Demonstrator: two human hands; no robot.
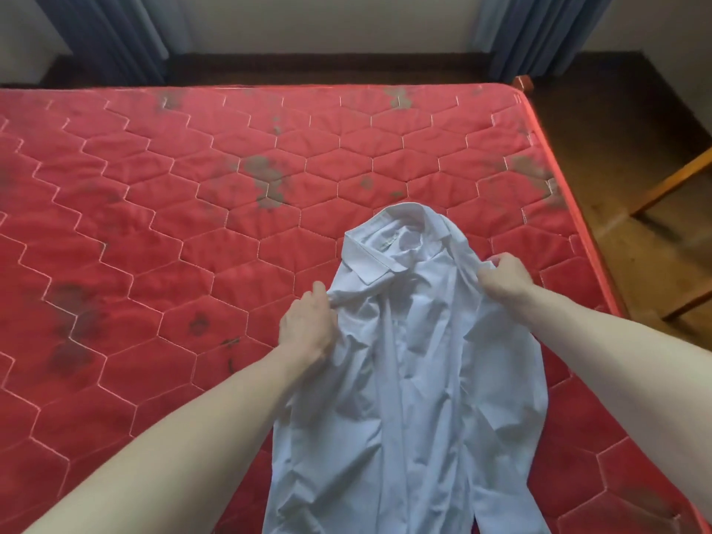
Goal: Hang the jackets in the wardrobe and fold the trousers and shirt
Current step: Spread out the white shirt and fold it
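Observation:
A white collared shirt (pixel 416 379) lies lengthwise on the red quilted mattress (pixel 154 233), collar towards the far side, its body crumpled and running off the bottom of the view. My left hand (pixel 306 327) grips the shirt's left shoulder. At the right shoulder, my right hand (pixel 504 279) pinches the fabric. Both shoulders are bunched up where the fingers hold them. No jackets or trousers are in view.
The mattress has dark stains and ends at its right edge (pixel 570 194), beside a wooden floor (pixel 616 121). A wooden frame (pixel 678 183) stands on the floor at the right. Blue curtains (pixel 115 36) hang along the far wall.

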